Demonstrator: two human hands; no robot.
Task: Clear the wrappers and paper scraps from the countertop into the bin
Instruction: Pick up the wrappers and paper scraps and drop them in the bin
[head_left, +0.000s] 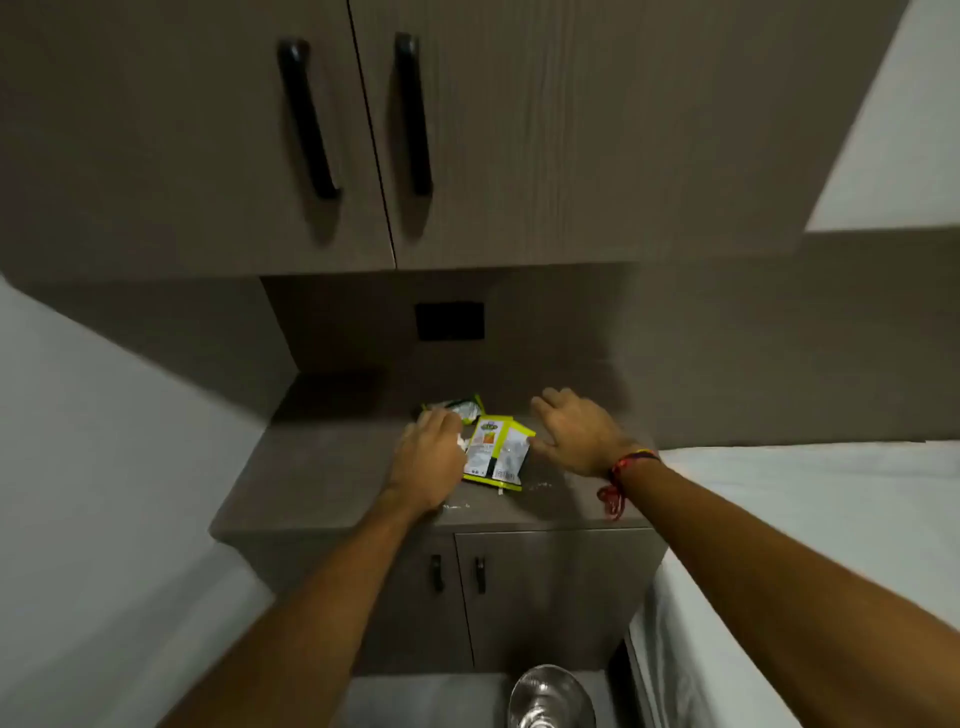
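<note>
A yellow-green and white wrapper (496, 454) lies flat on the brown countertop (311, 467). Behind it lies a second, greenish wrapper (460, 408), partly hidden by my left hand. My left hand (428, 460) rests at the left edge of the flat wrapper with its fingers curled around white paper scraps (461, 442). My right hand (576, 428) hovers just right of the flat wrapper with fingers spread and nothing in it. Small white crumbs (540, 487) dot the counter near the front edge. The shiny metal bin (550, 696) stands on the floor below.
Upper cabinet doors with black handles (410, 114) hang overhead. A dark wall plate (449, 321) sits on the back panel. Lower cabinet doors (545, 587) are closed under the counter. A white bed (810, 545) borders the right side, a white wall the left.
</note>
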